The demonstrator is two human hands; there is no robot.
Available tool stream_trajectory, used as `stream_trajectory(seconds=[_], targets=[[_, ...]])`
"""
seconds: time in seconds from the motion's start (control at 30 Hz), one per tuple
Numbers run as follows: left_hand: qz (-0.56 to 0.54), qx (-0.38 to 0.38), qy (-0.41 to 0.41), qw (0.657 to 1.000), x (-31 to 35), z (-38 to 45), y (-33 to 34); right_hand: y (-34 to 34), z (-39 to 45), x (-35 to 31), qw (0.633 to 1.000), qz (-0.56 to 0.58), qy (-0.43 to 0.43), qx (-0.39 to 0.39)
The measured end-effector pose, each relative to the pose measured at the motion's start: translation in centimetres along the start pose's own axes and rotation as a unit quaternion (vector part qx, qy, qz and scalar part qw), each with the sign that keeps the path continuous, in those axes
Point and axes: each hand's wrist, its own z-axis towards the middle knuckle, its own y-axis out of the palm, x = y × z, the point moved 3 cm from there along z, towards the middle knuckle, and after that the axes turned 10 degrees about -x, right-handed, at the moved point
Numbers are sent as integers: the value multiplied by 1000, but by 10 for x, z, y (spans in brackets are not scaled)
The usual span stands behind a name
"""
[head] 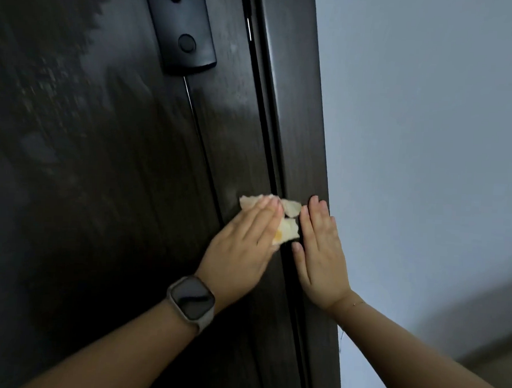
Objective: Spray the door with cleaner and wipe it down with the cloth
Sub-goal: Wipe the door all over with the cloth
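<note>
The door [108, 162] stands before us, streaked wet; our left hand [246, 246] presses the cloth [289, 222] at its latch edge, fingers straight and together; our right hand [319, 256] lies flat on the frame [299, 131]; the cloth could snag in the gap there.

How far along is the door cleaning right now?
Spraying looks done: the door shows wet streaks on its upper part, and no spray bottle is in view. In hand: the left hand presses the cloth flat near the door's edge while the right hand rests on the frame. The streaked upper part still needs wiping.
</note>
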Motion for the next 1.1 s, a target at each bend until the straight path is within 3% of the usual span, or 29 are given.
stream_trajectory(seconds=[0.23, 0.33, 0.47, 0.57, 0.63, 0.73, 0.9, 1.1], targets=[[-19, -115, 85, 990, 77, -107, 91, 1, -32, 19, 995, -31, -45, -79], [-43, -155, 108, 981, 92, -126, 100, 11, -63, 23, 990, -43, -79, -106], [-122, -71, 92, 986, 60, -98, 65, 33, -107, 22, 983, -29, -109, -144], [-143, 7, 28, 989, 44, -84, 54, 53, -150, 26, 982, -11, -86, -170], [-149, 23, 35, 988, 55, -90, 69, 67, -178, 30, 981, -2, -55, -185], [-159, -28, 120, 980, 91, -123, 107, 81, -209, 36, 979, 32, -25, -199], [-161, -105, 182, 964, 144, -194, 168, 97, -233, 34, 975, 61, -16, -212], [-175, -158, 191, 953, 210, -247, 240, 112, -243, 31, 977, 87, 16, -195]])
